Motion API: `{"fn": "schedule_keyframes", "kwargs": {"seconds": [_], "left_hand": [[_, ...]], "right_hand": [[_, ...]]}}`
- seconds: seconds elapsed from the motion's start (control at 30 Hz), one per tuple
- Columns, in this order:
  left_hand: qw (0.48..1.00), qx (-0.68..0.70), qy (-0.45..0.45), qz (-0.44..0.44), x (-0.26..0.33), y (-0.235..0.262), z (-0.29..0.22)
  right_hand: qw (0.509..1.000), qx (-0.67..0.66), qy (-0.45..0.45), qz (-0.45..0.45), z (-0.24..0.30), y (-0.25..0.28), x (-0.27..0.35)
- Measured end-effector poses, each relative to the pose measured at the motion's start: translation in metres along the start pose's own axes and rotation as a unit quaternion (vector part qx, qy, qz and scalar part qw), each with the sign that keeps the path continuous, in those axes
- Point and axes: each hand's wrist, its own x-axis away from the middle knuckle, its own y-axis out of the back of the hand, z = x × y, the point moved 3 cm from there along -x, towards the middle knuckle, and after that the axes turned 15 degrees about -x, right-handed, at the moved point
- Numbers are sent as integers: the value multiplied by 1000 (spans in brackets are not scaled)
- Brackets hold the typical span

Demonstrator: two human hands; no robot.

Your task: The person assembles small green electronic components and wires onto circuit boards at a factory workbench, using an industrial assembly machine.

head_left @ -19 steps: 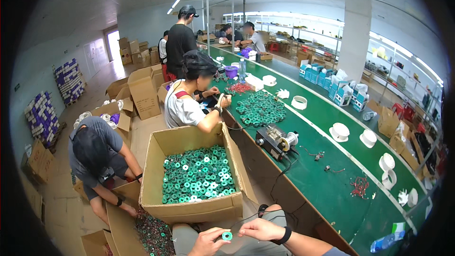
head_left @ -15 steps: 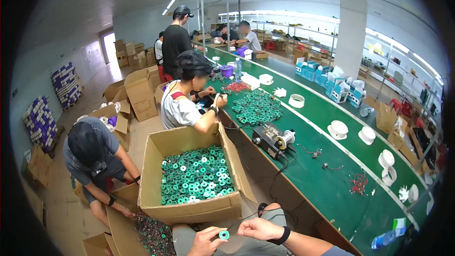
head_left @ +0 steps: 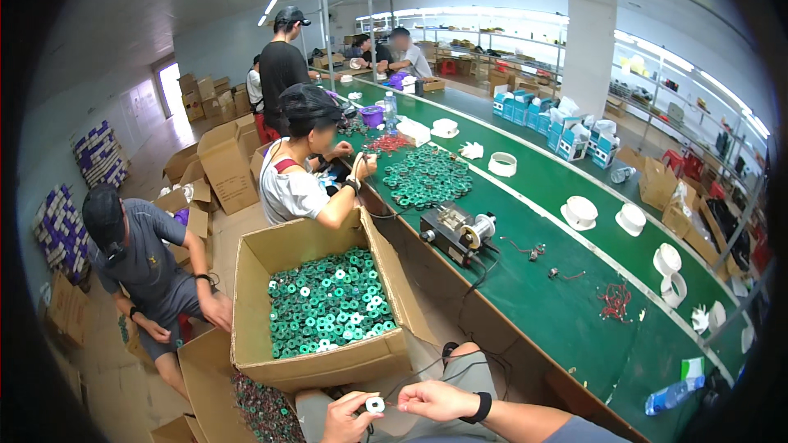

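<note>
Fingers of the left hand (head_left: 348,420) are closed in a pinch on a small ring (head_left: 375,404), its pale face with a dark centre turned up, at the near side over the lap. The right hand (head_left: 435,400) has its fingertips bunched narrow just right of the ring; whether they hold a thin wire, I cannot tell. A dark band (head_left: 477,407) circles the right wrist.

Just beyond the hands stands an open carton (head_left: 324,371) filled with green rings (head_left: 328,303), some whitish. Left of it, a seated co-worker (head_left: 144,250) in grey has both hands low near a second carton (head_left: 205,369), with dark small parts (head_left: 264,408) beside it.

To the right runs a green bench (head_left: 533,320). On its near edge sits a motor-like machine (head_left: 456,234) with a metal spool; farther along lies a ring pile (head_left: 427,176), and another co-worker (head_left: 291,176) leans there. Red wires (head_left: 614,302) lie right of the machine, white housings (head_left: 579,213) on the far strip, and a bottle (head_left: 675,395) on its side at the near right.
</note>
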Motion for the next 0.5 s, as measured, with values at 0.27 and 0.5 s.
{"fn": "schedule_keyframes", "kwargs": {"seconds": [0.27,0.5], "left_hand": [[1000,2,14,18,-2,-3,-2],[999,-6,-13,36,-1,-11,-2]], "right_hand": [[996,66,-36,46,6,-6,-3],[997,25,77,-14,3,-4,-8]]}}
